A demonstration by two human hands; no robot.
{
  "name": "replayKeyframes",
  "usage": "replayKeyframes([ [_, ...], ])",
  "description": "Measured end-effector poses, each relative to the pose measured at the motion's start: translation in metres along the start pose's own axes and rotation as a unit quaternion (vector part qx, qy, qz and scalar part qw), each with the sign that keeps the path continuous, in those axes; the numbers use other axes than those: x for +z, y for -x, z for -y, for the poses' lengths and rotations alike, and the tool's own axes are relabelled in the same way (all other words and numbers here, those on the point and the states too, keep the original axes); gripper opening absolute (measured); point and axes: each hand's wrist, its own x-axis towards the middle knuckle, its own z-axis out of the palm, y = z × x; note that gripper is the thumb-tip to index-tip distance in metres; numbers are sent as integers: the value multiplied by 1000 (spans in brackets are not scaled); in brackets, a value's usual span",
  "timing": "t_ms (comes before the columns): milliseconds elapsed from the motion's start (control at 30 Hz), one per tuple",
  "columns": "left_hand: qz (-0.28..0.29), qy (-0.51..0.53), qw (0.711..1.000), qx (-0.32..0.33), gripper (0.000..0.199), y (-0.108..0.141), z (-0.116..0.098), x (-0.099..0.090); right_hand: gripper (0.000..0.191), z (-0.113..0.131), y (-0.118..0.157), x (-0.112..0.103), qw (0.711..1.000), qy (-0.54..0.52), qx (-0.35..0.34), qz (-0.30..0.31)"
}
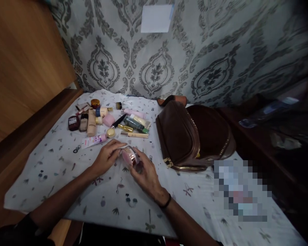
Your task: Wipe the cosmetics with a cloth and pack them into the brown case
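My right hand (146,171) grips a round cosmetic jar (129,156), pink with a shiny rose-gold band, tilted just above the cloth-covered table. The fingers of my left hand (109,155) pinch a small whitish cloth (123,146) against the jar's upper left edge; whether it is a wipe or a tissue I cannot tell. Beyond my hands lie a pink and white tube (93,140), a round cream-coloured container (110,133), a slim beige tube (135,135) and a gold tube (125,128). A dark band circles my right wrist.
A brown bag (178,136) lies unzipped to the right. At the back left are several cosmetics, among them a beige tube (91,123), an amber jar (95,103) and a green tube (135,124). A blurred-out item (242,191) lies front right. Wooden furniture (28,68) borders the left.
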Motion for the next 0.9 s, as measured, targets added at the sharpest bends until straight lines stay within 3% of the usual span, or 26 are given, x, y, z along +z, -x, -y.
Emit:
replayKeyframes([
  [200, -24, -107, 990, 87, 38, 12, -10, 4, 44, -2, -1, -2, 999, 16, -24, -26],
  [400, -20, -187, 968, 166, 42, 21, -11, 9, 31, 4, -6, -9, 994, 97, -29, -25],
  [500, -10, -174, 974, 145, 43, 21, -8, 10, 24, 9, -8, -12, 997, 73, -6, -34],
  [700, 3, -91, 994, 62, 40, 16, -6, 9, 33, 9, -11, -9, 990, -105, 89, -42],
  [800, -5, -76, 996, 43, 39, 14, -9, 6, 31, 5, -12, -5, 983, -161, 83, -41],
  [900, -15, -93, 994, 52, 38, 14, -8, 3, 32, 3, -13, -3, 987, -140, 72, -33],
])
